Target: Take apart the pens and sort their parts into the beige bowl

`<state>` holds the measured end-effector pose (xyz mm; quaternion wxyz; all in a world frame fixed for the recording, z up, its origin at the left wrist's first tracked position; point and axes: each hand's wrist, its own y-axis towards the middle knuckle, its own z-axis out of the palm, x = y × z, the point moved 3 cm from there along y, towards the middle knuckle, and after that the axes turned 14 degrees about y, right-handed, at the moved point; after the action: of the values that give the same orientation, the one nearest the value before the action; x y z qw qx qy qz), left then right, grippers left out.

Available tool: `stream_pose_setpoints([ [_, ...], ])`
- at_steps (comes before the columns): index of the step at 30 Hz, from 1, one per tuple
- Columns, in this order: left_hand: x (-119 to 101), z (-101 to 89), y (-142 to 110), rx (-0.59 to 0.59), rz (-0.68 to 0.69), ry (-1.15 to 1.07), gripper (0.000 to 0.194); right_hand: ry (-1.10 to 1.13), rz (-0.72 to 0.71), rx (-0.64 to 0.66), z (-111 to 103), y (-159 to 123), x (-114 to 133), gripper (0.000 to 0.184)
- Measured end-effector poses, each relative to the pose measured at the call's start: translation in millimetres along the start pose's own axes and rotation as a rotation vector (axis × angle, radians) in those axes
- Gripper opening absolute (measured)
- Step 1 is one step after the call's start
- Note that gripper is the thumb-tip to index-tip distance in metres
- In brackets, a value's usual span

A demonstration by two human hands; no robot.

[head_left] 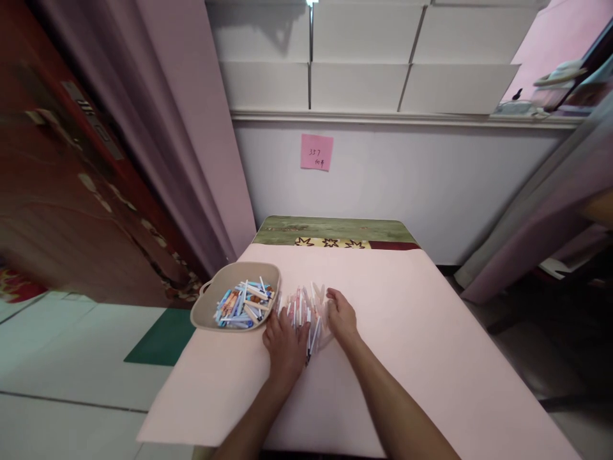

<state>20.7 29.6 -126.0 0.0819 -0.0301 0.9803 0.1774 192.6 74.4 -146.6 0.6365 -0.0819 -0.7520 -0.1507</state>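
Note:
My left hand [286,342] rests against the near left side of a clear plastic container [327,329] whose exact shape is hard to make out. Its fingers bend around that side, and the thumb lies by the pens. Pink and white pens [300,306] stand or lean in a loose bunch in the container, some dark-tipped near the thumb. On the right side, my right hand [341,315] curls its fingers against the clear wall. Left of both hands, a beige basket [204,313] holds many blue, white, orange and tan pens [244,305].
A pink cover [407,358] lies over the table, with a green patterned strip [335,229] showing at its far end. A pink note [317,152] is stuck to the wall behind. A wooden door [71,191] and curtain [191,160] are at left; another curtain [517,236] hangs at right.

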Motion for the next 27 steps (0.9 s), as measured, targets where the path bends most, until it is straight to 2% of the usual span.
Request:
stream_pose_setpoints([
  [5,0,0.2,1,-0.044,0.110,-0.010,0.057,0.091,0.050,0.025,0,0,-6,0.036],
  [7,-3,-4.2,-2,-0.052,0.244,0.000,0.057,0.125,0.064,0.010,-4,-8,-9,0.038],
  [11,-14,-10.3,-10,0.012,0.618,0.044,0.063,0.149,0.077,-0.033,-19,-28,-9,0.042],
  [13,-12,-11.2,-12,0.046,0.696,0.072,0.067,0.152,0.076,-0.048,-28,-36,-4,0.040],
  [17,4,-12.1,-12,0.067,0.664,0.123,0.064,0.013,-0.032,-0.032,-40,-49,16,0.031],
  [21,9,-9.6,-6,0.069,0.603,0.131,0.065,-0.239,-0.182,0.056,-34,-61,30,0.033],
  [24,0,-6.1,2,0.063,0.592,0.112,0.066,-0.222,-0.192,0.093,-21,-62,31,0.036],
  [27,-7,-7.2,7,0.035,0.542,0.123,0.065,-0.086,-0.204,0.067,-13,-61,31,0.037],
])
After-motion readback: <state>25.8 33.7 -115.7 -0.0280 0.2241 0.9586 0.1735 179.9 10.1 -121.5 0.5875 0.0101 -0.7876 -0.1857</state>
